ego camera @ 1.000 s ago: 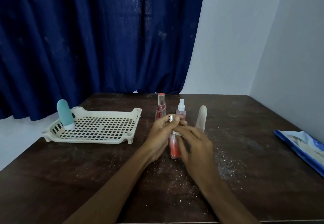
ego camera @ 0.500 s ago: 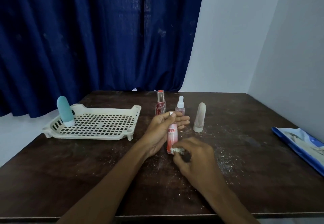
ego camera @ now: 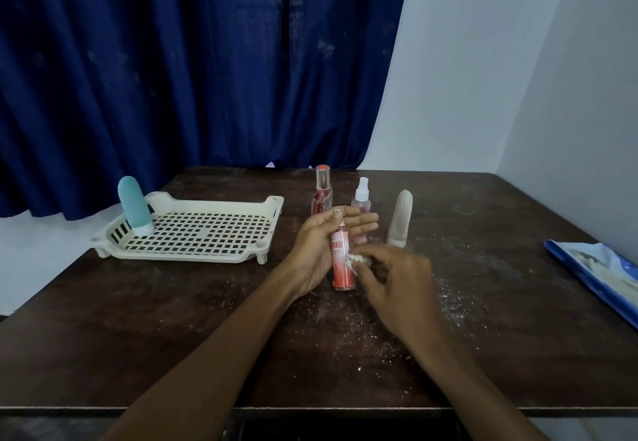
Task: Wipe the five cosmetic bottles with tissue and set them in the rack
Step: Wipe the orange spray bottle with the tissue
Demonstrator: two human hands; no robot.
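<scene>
Now the left hand holds a pink bottle upright near the middle of the table, with the thumb on its cap and the fingers fairly straight behind it (whether its base touches the wood I cannot tell). The right hand pinches a small wad of tissue between thumb and fingertips and presses it to the bottle's right side, about halfway up. Three more bottles stand on the table just beyond the hands: a red bottle on the left, a spray bottle beside it, partly hidden by the left fingers, and a whitish bottle to the right. On the left sits the cream rack, with a teal bottle standing cap-down in its far left corner. A blue packet lies at the right edge, and a dark blue curtain hangs behind
</scene>
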